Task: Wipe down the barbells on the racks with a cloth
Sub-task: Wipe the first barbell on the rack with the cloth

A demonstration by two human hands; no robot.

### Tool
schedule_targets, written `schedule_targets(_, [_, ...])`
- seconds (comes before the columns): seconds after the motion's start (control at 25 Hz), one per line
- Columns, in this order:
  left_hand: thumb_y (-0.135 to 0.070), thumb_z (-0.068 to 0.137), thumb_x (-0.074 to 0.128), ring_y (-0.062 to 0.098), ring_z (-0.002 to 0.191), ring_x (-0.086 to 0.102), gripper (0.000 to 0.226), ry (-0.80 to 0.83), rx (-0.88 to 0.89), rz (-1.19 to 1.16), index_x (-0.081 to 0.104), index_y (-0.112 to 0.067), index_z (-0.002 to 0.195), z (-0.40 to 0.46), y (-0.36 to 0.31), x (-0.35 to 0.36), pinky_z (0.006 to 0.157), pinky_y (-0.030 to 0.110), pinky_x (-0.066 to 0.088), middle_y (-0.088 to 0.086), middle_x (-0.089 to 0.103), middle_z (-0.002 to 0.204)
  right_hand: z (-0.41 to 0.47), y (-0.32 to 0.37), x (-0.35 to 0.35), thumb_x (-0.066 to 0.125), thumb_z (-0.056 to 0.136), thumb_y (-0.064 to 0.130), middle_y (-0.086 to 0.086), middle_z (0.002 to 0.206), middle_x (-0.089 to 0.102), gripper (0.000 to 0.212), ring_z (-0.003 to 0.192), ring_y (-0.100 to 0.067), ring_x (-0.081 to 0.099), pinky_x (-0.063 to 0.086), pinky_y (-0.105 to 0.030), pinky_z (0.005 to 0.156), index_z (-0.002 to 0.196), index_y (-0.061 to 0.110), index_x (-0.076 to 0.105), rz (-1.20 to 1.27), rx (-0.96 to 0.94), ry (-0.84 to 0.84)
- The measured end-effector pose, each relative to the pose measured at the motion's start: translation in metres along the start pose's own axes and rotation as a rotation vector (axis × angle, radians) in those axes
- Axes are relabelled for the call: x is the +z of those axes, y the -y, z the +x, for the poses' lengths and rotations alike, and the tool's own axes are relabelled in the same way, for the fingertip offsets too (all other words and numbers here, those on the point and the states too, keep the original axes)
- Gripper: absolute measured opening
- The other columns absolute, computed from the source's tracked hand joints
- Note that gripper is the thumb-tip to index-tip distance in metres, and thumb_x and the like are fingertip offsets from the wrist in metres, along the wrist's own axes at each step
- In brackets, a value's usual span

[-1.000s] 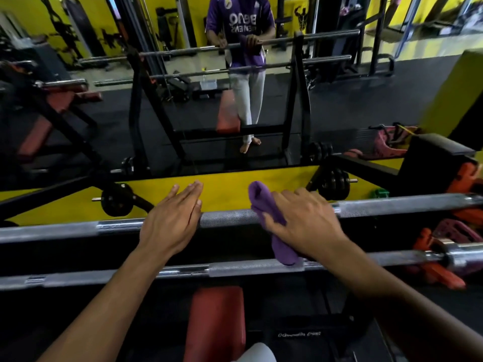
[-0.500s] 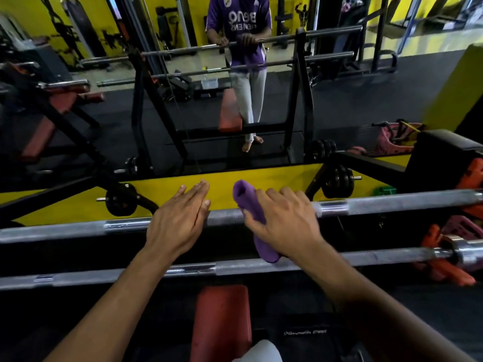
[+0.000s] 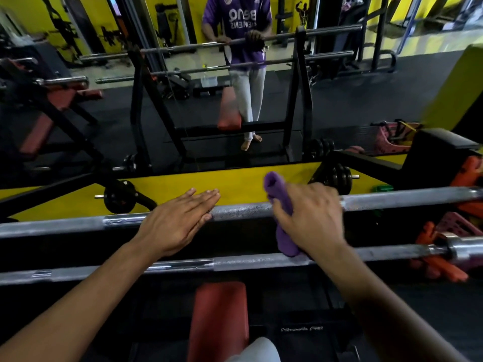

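While cloth (image 3: 283, 226) drapes barbell (image 3: 240, 212), mirror (image 3: 235, 87) beyond

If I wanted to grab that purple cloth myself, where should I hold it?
Probably the top end of the purple cloth, coming from above. That rolled end sticks up free above the upper barbell. The middle is wrapped in the right hand, and the bottom end hangs down by the lower barbell, so it is harder to reach.
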State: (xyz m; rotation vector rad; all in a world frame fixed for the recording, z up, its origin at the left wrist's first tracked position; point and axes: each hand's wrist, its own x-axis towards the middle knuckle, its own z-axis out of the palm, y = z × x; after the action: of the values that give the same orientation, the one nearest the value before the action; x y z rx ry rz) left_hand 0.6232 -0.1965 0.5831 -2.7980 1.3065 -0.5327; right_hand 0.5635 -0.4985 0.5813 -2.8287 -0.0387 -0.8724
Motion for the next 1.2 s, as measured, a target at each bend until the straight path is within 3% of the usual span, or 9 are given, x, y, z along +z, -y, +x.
schedule_targets(0.12, [-0.039,0.110,0.025,0.012,0.144,0.042,0.052,-0.002,-0.041,-0.060,0.040,-0.015,0.154,-0.001,-0.001,-0.001,0.122,0.039,0.030,0.000,0.043,0.157,-0.029,0.020,0.009,0.044,0.097,0.034,-0.003,0.115,0.064,0.034,0.105,-0.025,0.056,0.041,-0.038,0.094,0.120,0.015,0.059,0.475,-0.136,-0.003])
schedule_targets(0.24, [-0.039,0.110,0.028,0.013,0.142,0.044,0.051,-0.020,-0.063,-0.050,0.043,-0.015,0.153,-0.001,-0.005,-0.001,0.123,0.036,0.028,0.001,0.045,0.155,-0.085,0.022,-0.010,0.040,0.095,0.039,-0.003,0.111,0.062,0.043,0.095,-0.013,0.059,0.041,-0.010,0.081,0.132,0.024,0.057,0.937,0.511,-0.044])
schedule_targets(0.36, [-0.040,0.109,0.027,0.014,0.138,0.047,0.053,-0.029,-0.081,-0.036,0.046,-0.013,0.150,0.001,-0.008,-0.002,0.121,0.031,0.026,0.002,0.049,0.152,-0.117,-0.001,-0.021,0.042,0.108,0.033,-0.011,0.111,0.062,0.044,0.084,-0.001,0.064,0.042,-0.007,0.065,0.136,0.003,0.057,1.047,0.955,-0.142])
schedule_targets(0.44, [-0.043,0.110,0.023,0.018,0.137,0.049,0.055,-0.020,-0.095,-0.043,0.047,-0.014,0.150,0.002,-0.011,-0.003,0.119,0.035,0.033,0.002,0.050,0.150,-0.113,-0.019,-0.021,0.038,0.110,0.032,-0.016,0.109,0.061,0.043,0.073,0.001,0.066,0.052,-0.016,0.063,0.133,0.002,0.058,1.300,1.116,-0.193])
schedule_targets(0.52, [-0.045,0.110,0.019,0.022,0.136,0.051,0.058,-0.019,-0.118,-0.031,0.049,-0.014,0.149,0.002,-0.012,-0.005,0.115,0.037,0.038,0.003,0.054,0.148,-0.096,-0.028,-0.018,0.042,0.105,0.045,-0.022,0.098,0.054,0.042,0.077,-0.022,0.066,0.057,-0.034,0.069,0.118,0.010,0.061,1.606,1.274,-0.254])
schedule_targets(0.64, [-0.047,0.109,0.017,0.021,0.133,0.050,0.061,-0.036,-0.107,0.031,0.053,-0.013,0.146,0.003,-0.014,-0.009,0.112,0.027,0.033,0.004,0.057,0.144,-0.054,-0.016,-0.007,0.050,0.093,0.060,-0.025,0.118,0.058,0.063,0.106,-0.042,0.061,0.052,-0.054,0.096,0.127,0.008,0.056,1.766,1.336,-0.346])
schedule_targets(0.84, [-0.042,0.107,0.027,0.004,0.134,0.033,0.055,-0.042,-0.214,-0.004,0.049,-0.014,0.149,0.007,-0.021,-0.011,0.112,0.012,0.013,0.004,0.054,0.147,0.005,0.060,0.008,0.025,0.107,0.048,0.002,0.063,0.072,0.047,0.072,-0.020,0.068,0.052,-0.029,0.074,0.091,0.021,0.060,2.132,1.579,-0.454])
schedule_targets(1.08, [-0.049,0.107,0.022,0.019,0.134,0.051,0.060,-0.049,-0.246,-0.008,0.050,-0.018,0.149,0.005,-0.022,-0.009,0.106,0.027,0.039,0.002,0.056,0.146,-0.013,0.065,0.010,0.024,0.109,0.034,-0.011,0.067,0.070,0.049,0.055,-0.024,0.069,0.058,-0.031,0.053,0.100,0.004,0.062,2.146,1.454,-0.214])
schedule_targets(1.2, [-0.052,0.106,0.020,0.022,0.136,0.050,0.061,-0.029,-0.278,-0.020,0.048,-0.020,0.150,0.005,-0.024,-0.009,0.105,0.029,0.040,0.001,0.055,0.147,-0.021,0.005,-0.001,0.028,0.108,0.033,-0.004,0.061,0.070,0.045,0.048,-0.015,0.066,0.053,-0.023,0.043,0.098,0.004,0.060,1.919,1.418,-0.413])
